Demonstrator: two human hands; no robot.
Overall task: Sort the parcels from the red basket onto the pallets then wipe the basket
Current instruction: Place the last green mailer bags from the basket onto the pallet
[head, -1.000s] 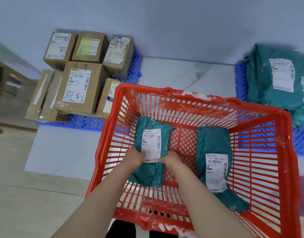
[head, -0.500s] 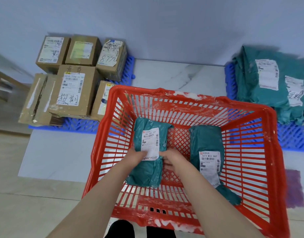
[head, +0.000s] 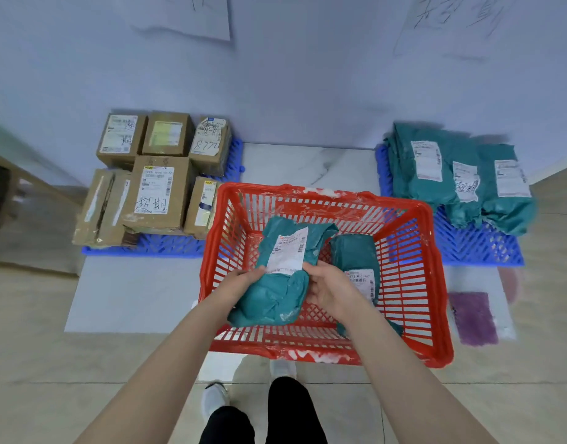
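Teal sorting seemingly nearly through: gripping one parcel (head: 275,283) with left hand (head: 243,280) and right hand (head: 330,290) over red basket (head: 439,283), leaving last parcel (head: 355,254) inside, then wiping.

There is one red plastic lattice basket (head: 435,283). There are two blue plastic lattice pallets, the left pallet (head: 166,246) and the right pallet (head: 477,248).

The left pallet carries six brown cardboard boxes (head: 157,187), three along its far edge and three along its near edge. The flat one at the near left corner may be two.

Five teal plastic mailer bags (head: 275,293) show. Two are at the basket and three labelled ones are on the right pallet, where more may be hidden.

There is one purple cloth (head: 472,317), along with two white paper sheets (head: 192,14) on the wall and two white shoes (head: 213,400).
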